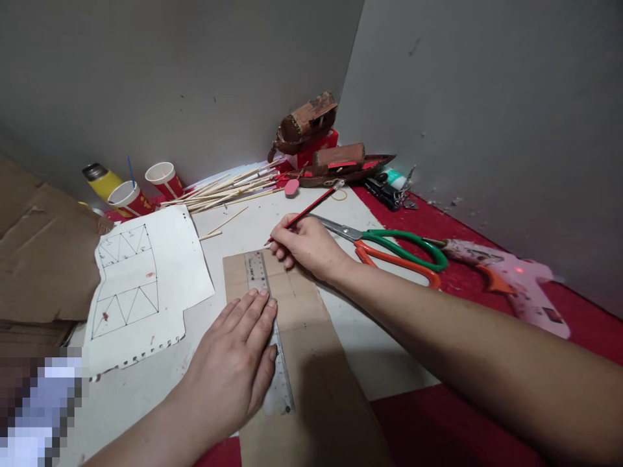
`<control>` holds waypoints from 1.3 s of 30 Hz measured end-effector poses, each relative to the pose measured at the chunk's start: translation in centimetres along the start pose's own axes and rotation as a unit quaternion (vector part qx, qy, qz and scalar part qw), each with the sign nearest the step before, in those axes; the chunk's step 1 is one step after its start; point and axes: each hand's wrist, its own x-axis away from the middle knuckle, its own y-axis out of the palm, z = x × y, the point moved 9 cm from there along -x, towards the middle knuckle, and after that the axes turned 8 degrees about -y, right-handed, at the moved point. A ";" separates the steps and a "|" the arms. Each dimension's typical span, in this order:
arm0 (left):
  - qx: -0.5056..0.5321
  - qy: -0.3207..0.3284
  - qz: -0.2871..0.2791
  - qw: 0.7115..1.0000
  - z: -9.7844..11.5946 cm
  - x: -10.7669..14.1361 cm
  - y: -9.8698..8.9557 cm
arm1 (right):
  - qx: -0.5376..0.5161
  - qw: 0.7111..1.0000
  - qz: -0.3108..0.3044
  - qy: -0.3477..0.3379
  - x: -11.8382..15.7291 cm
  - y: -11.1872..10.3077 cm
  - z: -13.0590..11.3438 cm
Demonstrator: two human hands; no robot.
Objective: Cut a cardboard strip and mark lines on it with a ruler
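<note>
Head view: left hand (pixel 233 353) lies flat, barely spread, on the ruler (pixel 279 386) atop the near-middle cardboard (pixel 309 340), right hand (pixel 309 243) pinching a pencil (pixel 314 206) by the ruler's far end, so imo press evenly and mark lightly.

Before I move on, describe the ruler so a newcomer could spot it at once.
Find the long brown cardboard at the bottom centre. The ruler lies flat on it, partly under the left hand: a straight greyish strip with printed marks, unlike the slim red pencil in the right hand.
</note>
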 end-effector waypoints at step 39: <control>0.006 -0.004 -0.024 1.000 -0.5 0.1 0.3 | -0.030 0.999 0.025 -0.020 -0.7 -1.3 -1.1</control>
